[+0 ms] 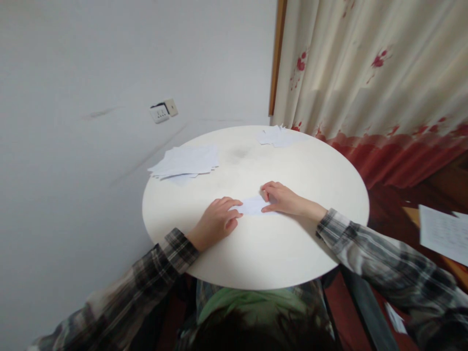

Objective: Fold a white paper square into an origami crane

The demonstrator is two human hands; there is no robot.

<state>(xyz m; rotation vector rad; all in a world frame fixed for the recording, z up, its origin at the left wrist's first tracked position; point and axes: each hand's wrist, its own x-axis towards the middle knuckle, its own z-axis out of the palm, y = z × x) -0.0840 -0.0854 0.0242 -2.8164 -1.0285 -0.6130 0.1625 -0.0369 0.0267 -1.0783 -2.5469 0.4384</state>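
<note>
A small white piece of paper point(252, 206) lies flat near the middle of the round white table point(314, 234). My left hand point(216, 220) rests on the paper's left end with its fingers curled and pressed down on it. At the paper's right end, my right hand point(281, 198) pinches the edge between thumb and fingers. Both hands touch the same piece, one at each side. Plaid sleeves cover both forearms.
A loose stack of white sheets point(186, 162) lies at the table's far left. A small heap of folded papers point(275, 136) sits at the far edge. A wall with a socket point(163, 110) stands left, a flowered curtain point(369, 73) right, another sheet point(442, 233) off the table.
</note>
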